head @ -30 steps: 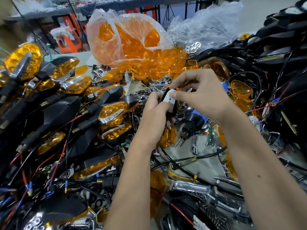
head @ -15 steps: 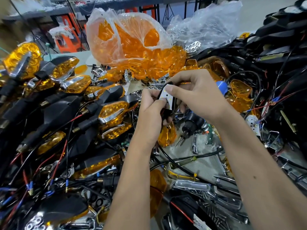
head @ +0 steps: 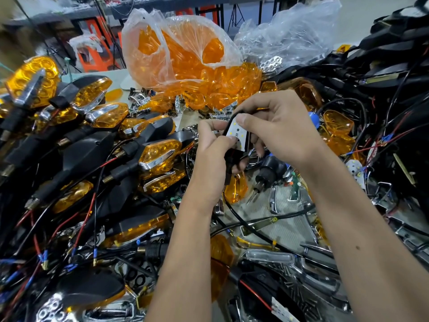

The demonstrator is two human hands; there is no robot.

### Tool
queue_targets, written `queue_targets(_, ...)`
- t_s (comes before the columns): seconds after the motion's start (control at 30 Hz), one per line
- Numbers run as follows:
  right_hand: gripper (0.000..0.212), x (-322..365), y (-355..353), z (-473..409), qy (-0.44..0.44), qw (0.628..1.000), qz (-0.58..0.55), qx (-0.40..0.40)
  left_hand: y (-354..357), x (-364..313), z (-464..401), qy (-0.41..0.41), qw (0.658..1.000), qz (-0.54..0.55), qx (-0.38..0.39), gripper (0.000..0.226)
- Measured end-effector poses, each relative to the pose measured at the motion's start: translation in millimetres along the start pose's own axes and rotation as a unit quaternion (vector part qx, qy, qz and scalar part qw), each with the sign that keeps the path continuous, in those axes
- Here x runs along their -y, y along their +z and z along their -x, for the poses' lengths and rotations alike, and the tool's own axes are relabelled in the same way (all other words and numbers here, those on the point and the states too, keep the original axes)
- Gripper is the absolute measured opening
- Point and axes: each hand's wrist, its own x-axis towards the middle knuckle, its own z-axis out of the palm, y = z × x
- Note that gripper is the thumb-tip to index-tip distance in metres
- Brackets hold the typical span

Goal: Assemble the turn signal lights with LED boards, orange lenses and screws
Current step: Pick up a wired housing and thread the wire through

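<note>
In the head view, a small white LED board [head: 238,133] is held up between the two hands, above the desk [head: 287,231]. The board is pinched at its top end by the thumb and fingers of the right hand [head: 276,133]. Its bottom end is pinched by the thumb of the left hand [head: 213,159], and a black housing [head: 232,159] is gripped under it by the same hand. The long side of the board is seen running up and down, tilted a little. The board lies right on top of the housing, so only a small push down seems to be needed to seat it. Both hands are touching it; the right one looks freer to press.

A black wire [head: 255,231] hangs from the housing and runs toward the person, between the arms. Just below the hands, a loose orange lens [head: 234,189] and a black electric screwdriver [head: 267,173] are lying. Beyond the hands a plastic bag of orange lenses [head: 185,59] is piled. To the left of the left hand, finished turn signal lights [head: 160,152] are heaped. Nothing stands between board and housing.
</note>
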Motion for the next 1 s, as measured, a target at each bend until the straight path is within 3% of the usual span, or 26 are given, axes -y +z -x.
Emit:
queue_targets(0.43, 0.011, 13.3, -7.8, 2.5, -0.035, 0.996, 0.07, 0.03, 0.0, -3.4, 2.6, -0.01, 0.999, 0.015, 0.042, 0.031)
queue_targets(0.6, 0.011, 18.7, -10.1, 2.5, -0.047, 0.994, 0.096, 0.04, 1.4, -6.3, 3.6, -0.016, 0.998, 0.031, 0.056, 0.046)
queue_targets(0.73, 0.012, 16.1, -9.8, 3.1, -0.015, 0.992, 0.093, 0.085, -1.3, -4.2, 4.3, -0.021, 0.995, -0.002, 0.093, 0.039)
queue_targets(1.0, 0.015, 3.4, -12.4, 0.2, 0.071, 0.985, 0.076, 0.141, 3.3, -3.6, 8.0, -0.07, 0.989, -0.088, 0.094, 0.025)
